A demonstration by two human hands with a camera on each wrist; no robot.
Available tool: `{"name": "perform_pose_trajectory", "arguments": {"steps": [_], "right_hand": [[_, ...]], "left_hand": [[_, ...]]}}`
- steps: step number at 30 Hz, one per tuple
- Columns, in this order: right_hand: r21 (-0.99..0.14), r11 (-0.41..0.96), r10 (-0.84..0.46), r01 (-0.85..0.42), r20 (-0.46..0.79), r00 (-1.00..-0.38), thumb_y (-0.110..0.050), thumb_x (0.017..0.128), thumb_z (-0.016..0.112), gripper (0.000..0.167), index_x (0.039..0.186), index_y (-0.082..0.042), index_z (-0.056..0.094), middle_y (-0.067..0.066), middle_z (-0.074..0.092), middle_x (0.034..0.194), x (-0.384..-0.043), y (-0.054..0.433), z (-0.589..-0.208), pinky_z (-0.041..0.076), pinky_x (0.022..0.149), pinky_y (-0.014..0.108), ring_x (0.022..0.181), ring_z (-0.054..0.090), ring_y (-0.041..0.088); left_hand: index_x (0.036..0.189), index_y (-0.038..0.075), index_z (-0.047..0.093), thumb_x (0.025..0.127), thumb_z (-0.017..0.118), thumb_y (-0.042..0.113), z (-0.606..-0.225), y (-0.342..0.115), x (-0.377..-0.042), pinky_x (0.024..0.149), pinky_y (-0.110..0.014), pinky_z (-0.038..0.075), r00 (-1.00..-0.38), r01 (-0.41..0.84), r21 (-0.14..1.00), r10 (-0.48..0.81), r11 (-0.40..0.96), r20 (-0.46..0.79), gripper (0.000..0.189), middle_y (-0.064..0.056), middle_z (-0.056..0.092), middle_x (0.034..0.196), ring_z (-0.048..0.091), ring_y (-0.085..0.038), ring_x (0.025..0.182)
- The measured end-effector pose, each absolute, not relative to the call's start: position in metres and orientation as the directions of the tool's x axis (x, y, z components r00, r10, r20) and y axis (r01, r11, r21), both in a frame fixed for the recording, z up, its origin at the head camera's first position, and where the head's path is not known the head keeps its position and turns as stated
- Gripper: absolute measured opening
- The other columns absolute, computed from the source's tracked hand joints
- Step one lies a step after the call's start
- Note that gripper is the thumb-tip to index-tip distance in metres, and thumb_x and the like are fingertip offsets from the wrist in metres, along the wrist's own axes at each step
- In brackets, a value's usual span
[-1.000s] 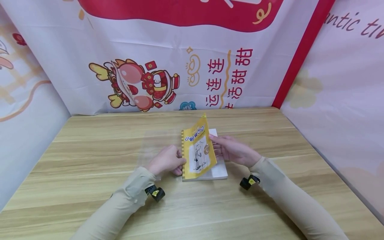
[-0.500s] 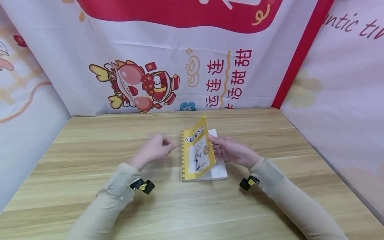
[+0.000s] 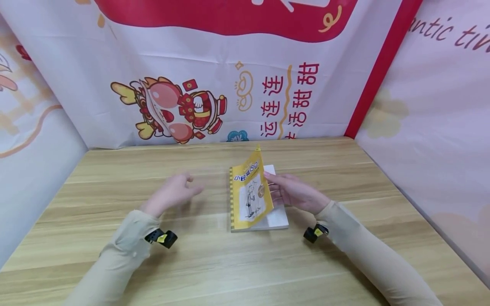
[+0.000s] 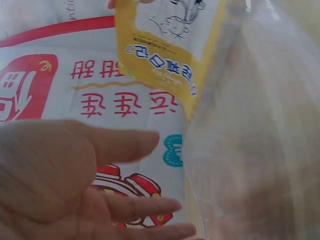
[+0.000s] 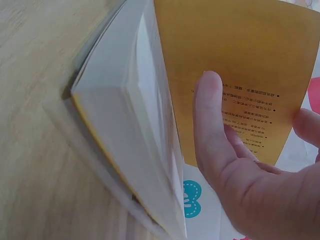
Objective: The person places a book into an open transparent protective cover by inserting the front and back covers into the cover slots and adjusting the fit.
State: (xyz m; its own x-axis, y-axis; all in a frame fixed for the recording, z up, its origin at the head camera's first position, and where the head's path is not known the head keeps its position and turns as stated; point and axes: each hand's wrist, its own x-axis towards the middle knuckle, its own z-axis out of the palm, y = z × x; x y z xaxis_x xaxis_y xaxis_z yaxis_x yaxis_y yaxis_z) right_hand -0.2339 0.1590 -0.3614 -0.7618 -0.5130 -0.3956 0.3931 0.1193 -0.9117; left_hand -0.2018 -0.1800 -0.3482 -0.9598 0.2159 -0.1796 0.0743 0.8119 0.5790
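A yellow-covered book [image 3: 277, 219] lies on the table, its front cover [image 3: 252, 199] raised at an angle. My right hand [image 3: 300, 193] holds that cover by its free edge, thumb on the outer face and fingers behind it, as the right wrist view shows. Left of the book, my left hand [image 3: 174, 193] is over the table, slightly blurred, with thumb and fingers [image 4: 140, 205] extended and apart. A clear plastic sheet [image 4: 240, 140] stands beside the book in the left wrist view, near those fingertips. Whether they touch it I cannot tell. Clear film [image 5: 100, 165] also shows under the book.
The wooden table [image 3: 245, 272] spreads around the book. A printed cloth [image 3: 191, 46] hangs behind its far edge, and pale printed panels [image 3: 440, 106] stand along both sides. A black strapped camera [image 3: 162, 238] sits on each wrist.
My left hand has let go of the book's spine side and moved left, its fingers spreading. My right hand keeps holding the raised cover in about the same place.
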Motion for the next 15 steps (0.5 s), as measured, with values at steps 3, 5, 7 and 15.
{"name": "perform_pose_trajectory", "arguments": {"steps": [3,5,7,15], "right_hand": [[-0.914,0.135,-0.509,0.382,-0.395,-0.765,-0.050,0.094,0.061,0.061,0.135,-0.005,0.055,0.020,0.063,0.120,-0.234,0.155,-0.357,0.052,0.090,0.045,0.105,0.064,0.032],[-0.924,0.153,-0.516,0.349,-0.376,-0.769,-0.050,0.094,0.061,0.062,0.135,-0.005,0.054,0.020,0.062,0.120,-0.233,0.152,-0.355,0.052,0.089,0.046,0.105,0.063,0.033],[-0.930,0.174,-0.508,0.324,-0.366,-0.780,-0.052,0.092,0.063,0.064,0.134,-0.005,0.055,0.020,0.062,0.121,-0.233,0.147,-0.352,0.053,0.088,0.047,0.105,0.063,0.034],[-0.937,0.280,-0.416,0.210,-0.315,-0.853,-0.060,0.086,0.066,0.081,0.143,-0.007,0.046,0.013,0.057,0.132,-0.232,0.122,-0.351,0.054,0.088,0.044,0.112,0.061,0.031]], "left_hand": [[0.144,-0.011,0.036,0.092,0.068,0.039,-0.354,-0.182,-0.201,0.106,-0.060,0.032,-0.934,0.187,0.534,0.318,0.825,-0.165,0.079,-0.034,0.037,0.145,0.035,-0.047,0.134],[0.148,-0.009,0.032,0.088,0.073,0.041,-0.357,-0.182,-0.201,0.110,-0.060,0.026,-0.906,0.260,0.520,0.391,0.814,-0.160,0.088,-0.032,0.027,0.152,0.025,-0.047,0.139],[0.151,-0.005,0.027,0.082,0.078,0.044,-0.359,-0.182,-0.199,0.112,-0.059,0.019,-0.876,0.299,0.529,0.448,0.794,-0.177,0.099,-0.030,0.015,0.157,0.014,-0.045,0.143],[0.156,0.001,0.014,0.066,0.091,0.039,-0.362,-0.192,-0.199,0.115,-0.055,0.006,-0.815,0.354,0.544,0.536,0.761,-0.220,0.125,-0.023,-0.004,0.161,-0.005,-0.039,0.146]]}}
